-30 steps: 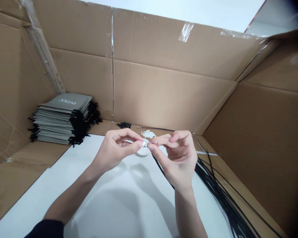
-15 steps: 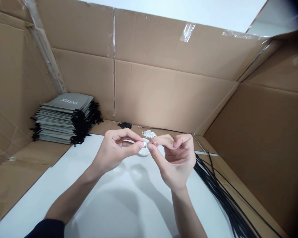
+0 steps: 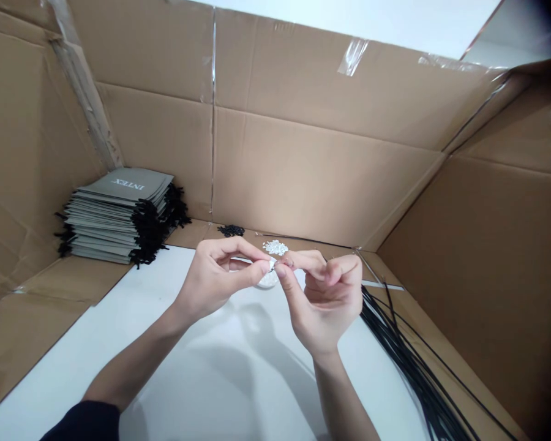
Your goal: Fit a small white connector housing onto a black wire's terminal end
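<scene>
I see both hands raised over the white table [image 3: 239,380], meeting at the fingertips in the middle of the view. My left hand [image 3: 215,278] has thumb and forefinger pinched shut on a tiny pale piece [image 3: 272,264] — too small for me to say what it is. My right hand [image 3: 326,291] comes in from the other side, its thumb and forefinger closed at that same spot, the other fingers curled into the palm. The two pinches touch, and whether the right one grips the same piece or something of its own I cannot tell.

Just behind the fingertips, a small white round dish [image 3: 266,282] sits on the table, mostly hidden by the hands. Beyond it lies a little heap of white bits [image 3: 275,247] on the cardboard floor, and further left a small clump of black bits [image 3: 231,230]. To the right of my right hand, a bundle of long black cords [image 3: 408,361] runs along the table edge toward the near corner.

Far left, well apart from the hands, stands a stack of grey bags [image 3: 114,214] with black drawstrings spilling from its side — the top one reads INTEX upside down. Cardboard walls [image 3: 330,159] enclose the whole workspace.
</scene>
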Demonstrator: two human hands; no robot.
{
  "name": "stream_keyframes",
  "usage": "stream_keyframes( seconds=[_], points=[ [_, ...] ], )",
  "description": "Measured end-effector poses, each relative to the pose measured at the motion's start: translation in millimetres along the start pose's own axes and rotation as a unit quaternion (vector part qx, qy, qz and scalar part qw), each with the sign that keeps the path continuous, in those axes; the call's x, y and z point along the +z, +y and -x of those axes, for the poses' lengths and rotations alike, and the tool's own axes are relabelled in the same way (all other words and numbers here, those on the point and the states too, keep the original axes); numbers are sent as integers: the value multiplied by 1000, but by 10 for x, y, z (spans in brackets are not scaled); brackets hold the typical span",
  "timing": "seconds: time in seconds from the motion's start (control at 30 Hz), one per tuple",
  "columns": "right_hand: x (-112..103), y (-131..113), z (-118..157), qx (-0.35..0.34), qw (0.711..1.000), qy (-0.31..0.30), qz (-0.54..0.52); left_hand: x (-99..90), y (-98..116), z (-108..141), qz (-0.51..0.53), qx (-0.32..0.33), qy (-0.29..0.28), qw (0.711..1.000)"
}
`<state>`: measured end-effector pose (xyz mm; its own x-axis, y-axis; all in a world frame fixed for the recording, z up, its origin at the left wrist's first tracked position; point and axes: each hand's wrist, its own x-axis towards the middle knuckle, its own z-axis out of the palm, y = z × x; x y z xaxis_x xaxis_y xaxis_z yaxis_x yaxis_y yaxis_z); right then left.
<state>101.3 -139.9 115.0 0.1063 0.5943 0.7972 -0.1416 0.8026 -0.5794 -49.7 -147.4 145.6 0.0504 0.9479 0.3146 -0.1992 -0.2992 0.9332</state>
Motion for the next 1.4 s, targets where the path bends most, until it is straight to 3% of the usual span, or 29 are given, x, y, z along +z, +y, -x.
stream_keyframes(
  seconds=[0.2, 0.37, 0.43, 0.6, 0.77, 1.07, 1.27, 1.33, 1.4],
  points=[
    [-54, 66, -99, 141, 984, -31, -106, -16, -14, -29, -6, 47, 17, 999],
    [-170, 69, -174, 240, 953, -142, -121, -37, -45, -14, -27, 84, 19, 996],
    [-195, 60, -182, 258, 942, -171, -132, -51, -50, -16, -34, 85, -2, 996],
    [-189, 39, -177, 272, 935, -173, -145, -96, -35, -40, -83, 89, -62, 991],
    [-181, 24, -179, 289, 928, -172, -160, -159, -30, -39, -150, 163, -102, 970],
    [-184, 17, -180, 306, 923, -168, -164, -202, -33, -44, -337, 339, -108, 872],
    [-181, 49, -191, 282, 937, -146, -143, -246, -100, -88, -511, 506, -45, 693],
    [-185, 57, -188, 283, 938, -139, -147, -263, -119, -101, -520, 522, -42, 675],
    [-196, 63, -183, 292, 935, -134, -150, -269, -128, -110, -513, 519, -46, 683]
  ],
)
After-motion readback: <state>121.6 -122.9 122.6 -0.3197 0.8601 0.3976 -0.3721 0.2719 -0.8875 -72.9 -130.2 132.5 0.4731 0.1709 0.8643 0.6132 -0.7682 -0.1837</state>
